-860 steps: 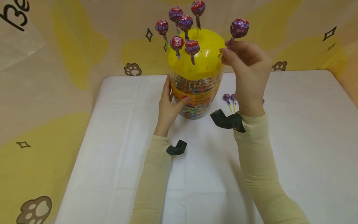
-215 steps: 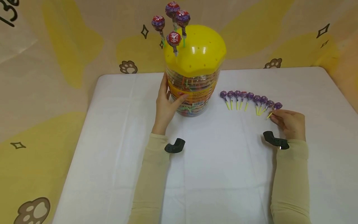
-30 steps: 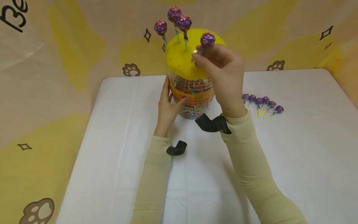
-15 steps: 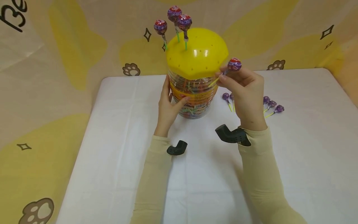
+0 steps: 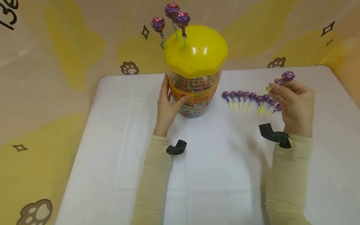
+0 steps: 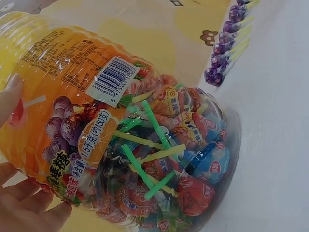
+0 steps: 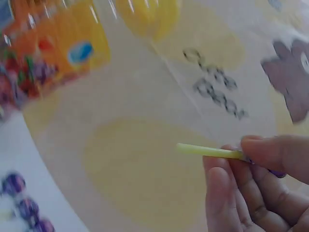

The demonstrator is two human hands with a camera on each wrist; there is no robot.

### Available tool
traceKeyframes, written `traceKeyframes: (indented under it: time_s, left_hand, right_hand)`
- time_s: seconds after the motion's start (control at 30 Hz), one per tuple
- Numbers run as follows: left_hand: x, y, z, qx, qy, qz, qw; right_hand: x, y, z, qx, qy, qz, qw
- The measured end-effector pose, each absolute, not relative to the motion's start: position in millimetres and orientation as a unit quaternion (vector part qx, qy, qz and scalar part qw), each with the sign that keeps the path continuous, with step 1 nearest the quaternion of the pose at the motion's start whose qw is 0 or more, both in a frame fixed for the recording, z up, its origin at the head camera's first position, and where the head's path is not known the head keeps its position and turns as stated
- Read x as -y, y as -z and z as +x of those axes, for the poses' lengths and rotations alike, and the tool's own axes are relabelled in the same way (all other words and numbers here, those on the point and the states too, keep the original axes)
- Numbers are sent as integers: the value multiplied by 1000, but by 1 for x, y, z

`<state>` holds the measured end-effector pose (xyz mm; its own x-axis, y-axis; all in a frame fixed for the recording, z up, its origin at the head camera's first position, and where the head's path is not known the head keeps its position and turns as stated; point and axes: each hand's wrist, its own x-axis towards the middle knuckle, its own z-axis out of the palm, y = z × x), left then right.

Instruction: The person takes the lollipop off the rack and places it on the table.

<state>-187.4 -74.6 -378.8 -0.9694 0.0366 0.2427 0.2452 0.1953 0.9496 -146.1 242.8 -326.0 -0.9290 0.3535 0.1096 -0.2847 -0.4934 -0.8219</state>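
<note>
A clear ribbed jar (image 5: 194,87) full of wrapped lollipops stands upright at the back of the table under a domed yellow lid (image 5: 202,56) with small holes. My left hand (image 5: 167,107) grips the jar's left side, thumb across the orange label (image 6: 72,96). Three purple-and-red lollipops stand by their green sticks in the lid's left part, one of them a front lollipop (image 5: 182,19). Over the table's right side, my right hand (image 5: 296,100) pinches a lollipop (image 5: 288,76) just below its wrapped head; its yellow stick (image 7: 207,151) points left.
A row of several purple lollipops (image 5: 246,95) with yellow sticks lies on the white table (image 5: 219,175), right of the jar. The right hand partly covers the row's right end. A patterned cloth backdrop (image 5: 253,37) rises behind the table.
Over the last second, my right hand has carried the lollipop from the lid's front rightwards, above the row. Earlier, more lollipops stood in the lid. My left hand keeps its grip on the jar.
</note>
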Motion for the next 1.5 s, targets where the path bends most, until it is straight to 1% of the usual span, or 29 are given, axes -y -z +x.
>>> traceKeyframes:
  time_s: [0.17, 0.3, 0.53, 0.67, 0.77, 0.93, 1.17, 1.5]
  left_hand:
    - [75, 377, -187, 764, 632, -97, 88]
    - [75, 376, -187, 761, 636, -96, 86]
    - [74, 377, -188, 761, 639, -85, 75]
    - [74, 378, -189, 761, 638, -90, 78]
    - [74, 378, -188, 760, 638, -95, 81]
    - [74, 378, -188, 757, 640, -97, 84]
    - [73, 379, -189, 759, 638, -97, 85]
    - [73, 377, -188, 759, 638, -96, 84]
  right_hand:
    - [-283, 337, -141, 452, -867, -115, 173]
    - [-309, 349, -133, 469, -853, -172, 152]
    - [-340, 376, -122, 459, -844, -256, 105]
    - [-344, 391, -124, 460, -836, -292, 69]
    - [-344, 397, -127, 463, -831, -304, 54]
    - [-346, 402, -129, 464, -826, -319, 26]
    - [-344, 402, -131, 513, -792, -329, -42]
    - [-337, 405, -137, 577, -739, -346, -31]
